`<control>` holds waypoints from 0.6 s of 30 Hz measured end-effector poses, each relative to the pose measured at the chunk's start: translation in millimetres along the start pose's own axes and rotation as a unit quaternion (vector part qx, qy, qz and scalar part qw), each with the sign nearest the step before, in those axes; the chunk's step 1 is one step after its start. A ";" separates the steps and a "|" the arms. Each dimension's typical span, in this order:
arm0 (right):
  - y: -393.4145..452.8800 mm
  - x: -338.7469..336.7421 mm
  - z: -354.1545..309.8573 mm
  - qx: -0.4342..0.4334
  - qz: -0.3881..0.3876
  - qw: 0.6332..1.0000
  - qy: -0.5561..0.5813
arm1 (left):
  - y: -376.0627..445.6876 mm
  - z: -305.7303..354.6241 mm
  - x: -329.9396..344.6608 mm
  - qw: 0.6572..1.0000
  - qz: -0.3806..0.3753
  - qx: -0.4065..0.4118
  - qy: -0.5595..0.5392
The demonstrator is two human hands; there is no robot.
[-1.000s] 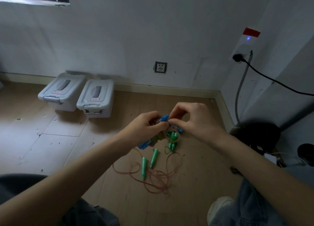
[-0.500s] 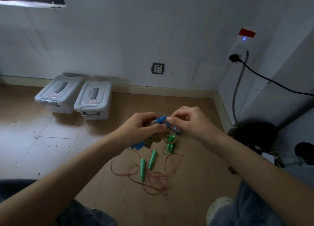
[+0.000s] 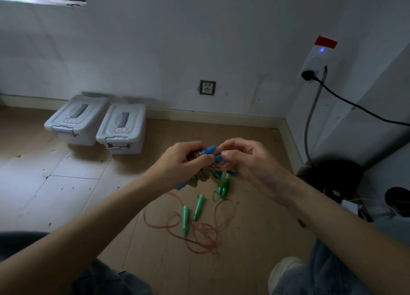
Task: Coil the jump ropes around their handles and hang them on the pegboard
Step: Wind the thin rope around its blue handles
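Wooden flooring meets a white wall, with two grey lidded bins against the baseboard. My left hand grips the blue-handled jump rope, its cord coiled round the handles, above the floor. My right hand pinches the bundle's upper end with curled fingers. Below, a green-handled jump rope lies on the floor, its reddish cord loose.

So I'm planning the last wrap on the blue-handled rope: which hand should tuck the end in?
Probably the right hand: its fingers pinch at the handle tips, while the left hand grips the coiled bundle and steadies it.
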State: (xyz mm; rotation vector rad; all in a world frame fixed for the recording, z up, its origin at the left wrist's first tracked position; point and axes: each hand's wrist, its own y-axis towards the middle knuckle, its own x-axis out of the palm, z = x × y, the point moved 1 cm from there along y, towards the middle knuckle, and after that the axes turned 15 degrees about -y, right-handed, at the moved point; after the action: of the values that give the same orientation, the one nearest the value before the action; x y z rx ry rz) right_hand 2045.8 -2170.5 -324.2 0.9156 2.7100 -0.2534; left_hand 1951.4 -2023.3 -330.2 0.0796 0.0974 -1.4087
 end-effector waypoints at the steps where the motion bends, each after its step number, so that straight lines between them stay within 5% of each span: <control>1: -2.1 -1.2 0.3 0.011 -0.027 0.999 0.046 | -0.3 0.2 -0.7 1.000 -0.002 -0.003 -0.004; 7: -2.1 -4.4 -0.6 0.092 -0.074 0.987 0.112 | -3.6 1.9 3.4 0.994 -0.010 0.064 0.092; 13: -6.8 -11.2 -5.5 0.116 -0.241 0.934 0.238 | -8.0 13.9 -0.4 0.988 -0.106 0.074 0.081; 18: -8.0 -7.7 -5.5 0.122 -0.226 0.935 0.246 | -9.4 16.8 2.4 0.980 -0.090 0.110 0.142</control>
State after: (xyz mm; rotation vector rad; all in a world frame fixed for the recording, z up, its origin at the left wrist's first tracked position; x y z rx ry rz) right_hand 2045.7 -2179.8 -316.0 0.4293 3.4022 -0.5202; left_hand 1942.8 -2029.1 -313.8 0.4654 0.1882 -1.5781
